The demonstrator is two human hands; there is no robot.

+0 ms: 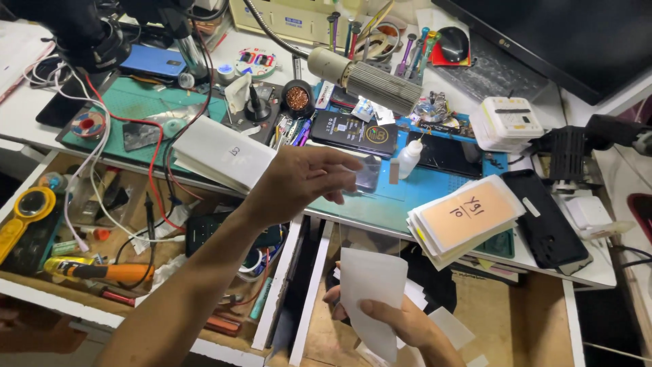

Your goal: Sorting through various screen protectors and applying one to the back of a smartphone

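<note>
My left hand reaches out over the front edge of the blue work mat. Its fingertips pinch a thin clear rectangular sheet, which is held up just above the mat. Lower down, over an open drawer, my right hand holds a white paper sleeve upright between thumb and fingers. More white slips lie in the drawer beneath it. A small white dropper bottle stands just right of the clear sheet.
A fanned stack of white and orange packets lies right of the mat, beside a black phone. A white box sits to the left. A ribbed lamp head hangs over the bench. The left drawer holds tools and cables.
</note>
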